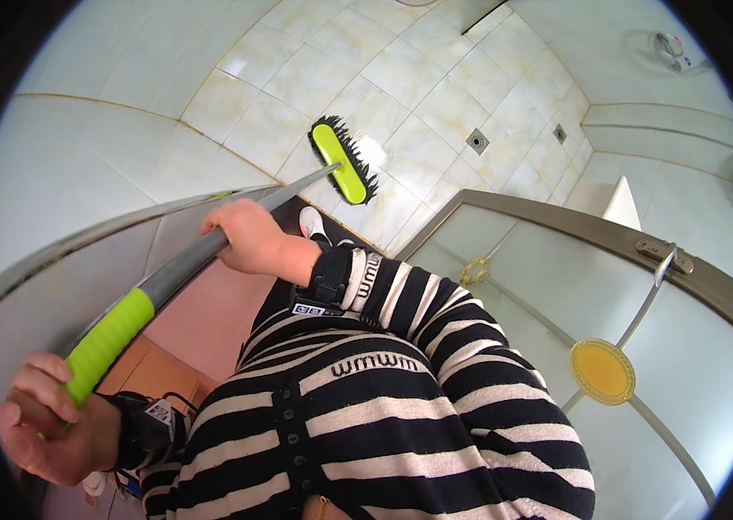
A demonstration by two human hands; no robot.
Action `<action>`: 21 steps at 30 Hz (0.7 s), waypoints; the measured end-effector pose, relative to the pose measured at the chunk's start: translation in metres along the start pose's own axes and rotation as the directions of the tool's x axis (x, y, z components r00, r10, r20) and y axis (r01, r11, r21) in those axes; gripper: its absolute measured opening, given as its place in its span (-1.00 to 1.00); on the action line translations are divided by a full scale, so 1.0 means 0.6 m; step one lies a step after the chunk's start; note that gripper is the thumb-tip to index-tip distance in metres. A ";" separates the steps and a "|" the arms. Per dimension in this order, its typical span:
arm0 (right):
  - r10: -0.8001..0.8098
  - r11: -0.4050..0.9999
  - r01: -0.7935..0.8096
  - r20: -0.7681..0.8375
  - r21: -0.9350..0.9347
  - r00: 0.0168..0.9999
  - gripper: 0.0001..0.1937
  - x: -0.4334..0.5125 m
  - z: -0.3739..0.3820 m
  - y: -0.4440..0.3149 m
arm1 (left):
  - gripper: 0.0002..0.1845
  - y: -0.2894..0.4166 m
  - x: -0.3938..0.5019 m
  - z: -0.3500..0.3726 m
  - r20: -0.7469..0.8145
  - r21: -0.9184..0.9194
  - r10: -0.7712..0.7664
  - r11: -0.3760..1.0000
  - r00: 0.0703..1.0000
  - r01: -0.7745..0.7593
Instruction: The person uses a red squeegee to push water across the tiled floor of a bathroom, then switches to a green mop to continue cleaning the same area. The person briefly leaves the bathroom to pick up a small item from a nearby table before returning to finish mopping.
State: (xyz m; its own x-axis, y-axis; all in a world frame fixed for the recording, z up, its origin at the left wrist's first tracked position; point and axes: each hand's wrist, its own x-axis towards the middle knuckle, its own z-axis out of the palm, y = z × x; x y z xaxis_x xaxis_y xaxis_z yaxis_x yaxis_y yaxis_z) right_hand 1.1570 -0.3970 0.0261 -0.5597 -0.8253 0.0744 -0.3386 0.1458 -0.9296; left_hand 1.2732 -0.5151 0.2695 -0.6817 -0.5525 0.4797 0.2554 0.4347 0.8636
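A long-handled floor brush runs from the lower left up to the tiled floor [428,117]. Its lime-green head [339,162] has a fringe of dark bristles and rests on the tiles just past the doorway. My right hand [252,237] is wrapped around the grey pole [187,266] partway along. At the upper end, my left hand [54,416] holds the ribbed green grip [109,341], its fingers curled around it. A white shoe [311,222] shows at the doorway, below the brush head.
A frosted glass door [535,279] with a brown frame and lever handle [664,265] stands open at right. Two metal floor drains [477,141] [559,134] are set in the tiles. Pale tiled walls [106,58] enclose the floor. A shower fitting [672,52] is mounted at upper right.
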 end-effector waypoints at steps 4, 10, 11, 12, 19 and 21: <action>0.038 0.999 -0.041 0.191 0.015 0.981 -0.79 -0.050 0.009 -0.033 | -0.80 0.041 -0.023 -0.019 -0.048 0.026 -0.038 0.999 0.998 0.039; 0.166 0.986 -0.155 0.297 -0.063 0.940 -0.77 -0.135 -0.007 -0.032 | -0.82 0.060 -0.106 -0.036 0.097 -0.006 -0.220 0.975 0.971 0.222; 0.185 0.983 -0.170 0.310 -0.076 0.933 -0.78 -0.146 -0.009 -0.025 | -0.83 0.058 -0.124 -0.037 0.149 -0.035 -0.252 0.965 0.956 0.260; 0.190 0.981 -0.167 0.288 -0.101 0.939 -0.80 -0.158 -0.009 -0.016 | -0.84 0.055 -0.145 -0.035 0.104 0.011 -0.251 0.968 0.962 0.251; 0.238 0.876 -0.118 0.207 -0.467 0.949 -0.86 -0.200 -0.052 0.111 | -0.91 -0.053 -0.263 0.036 0.085 -0.109 -0.362 0.923 0.928 0.369; 0.324 0.842 -0.202 0.168 -0.501 0.931 -0.85 -0.207 -0.084 0.151 | -0.94 -0.088 -0.278 0.077 0.132 -0.152 -0.402 0.895 0.906 0.419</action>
State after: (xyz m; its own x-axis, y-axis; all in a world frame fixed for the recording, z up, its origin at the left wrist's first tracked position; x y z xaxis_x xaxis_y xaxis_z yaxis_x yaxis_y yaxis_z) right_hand 1.1580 -0.2539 -0.0492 -0.5035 -0.8130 -0.2923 -0.5507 0.5627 -0.6165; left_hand 1.3416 -0.4131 0.1365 -0.8111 -0.5811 0.0673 0.0470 0.0499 0.9976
